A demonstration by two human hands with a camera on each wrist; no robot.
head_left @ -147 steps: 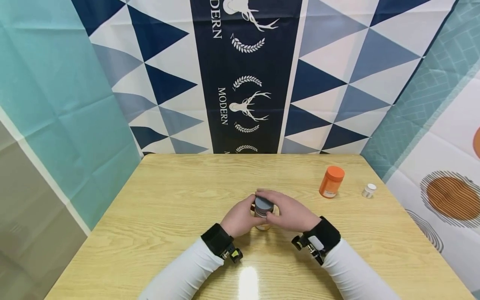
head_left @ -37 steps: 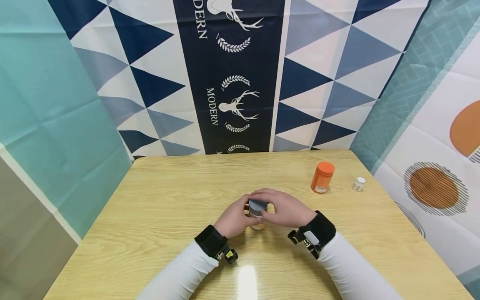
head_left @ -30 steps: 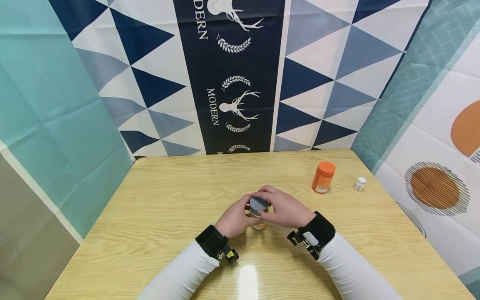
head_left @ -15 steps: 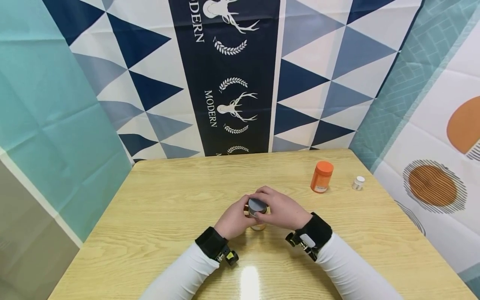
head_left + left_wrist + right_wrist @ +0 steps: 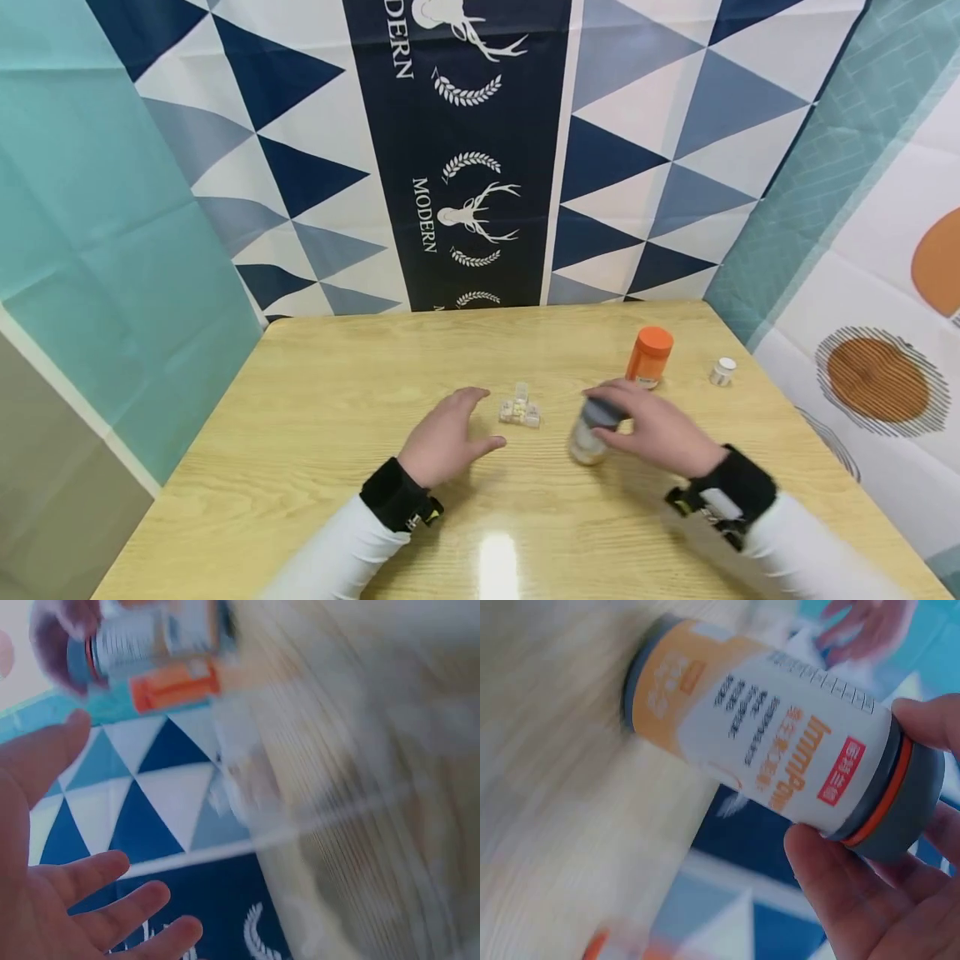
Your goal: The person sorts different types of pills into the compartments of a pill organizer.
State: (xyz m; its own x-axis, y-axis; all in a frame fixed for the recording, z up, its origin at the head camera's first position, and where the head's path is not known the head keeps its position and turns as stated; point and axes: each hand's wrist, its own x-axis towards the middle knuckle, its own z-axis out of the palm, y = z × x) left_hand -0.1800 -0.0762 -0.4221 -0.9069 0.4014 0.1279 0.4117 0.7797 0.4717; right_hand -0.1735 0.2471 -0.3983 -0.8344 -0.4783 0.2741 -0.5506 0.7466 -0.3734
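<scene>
My right hand point(image 5: 660, 425) grips a supplement bottle point(image 5: 587, 440) by its grey cap, right of the table's middle. In the right wrist view the bottle point(image 5: 765, 727) has a white and orange label with an orange ring under the cap. Thumb and fingers close around the cap end. My left hand point(image 5: 444, 442) holds nothing; its fingers are spread and relaxed, left of a small clear pill box point(image 5: 519, 412). One lid of that box stands up, and small pale yellow bits show in its middle. The left wrist view is blurred.
Behind my right hand stands an orange jar point(image 5: 649, 357) with an orange lid. Farther right is a small white-capped bottle point(image 5: 722, 372). The wooden table point(image 5: 360, 358) meets patterned cloth walls at the back and sides.
Earlier both hands were together around the bottle at the middle. Now my right hand has carried it right, my left hand has let go and moved left, and the pill box shows.
</scene>
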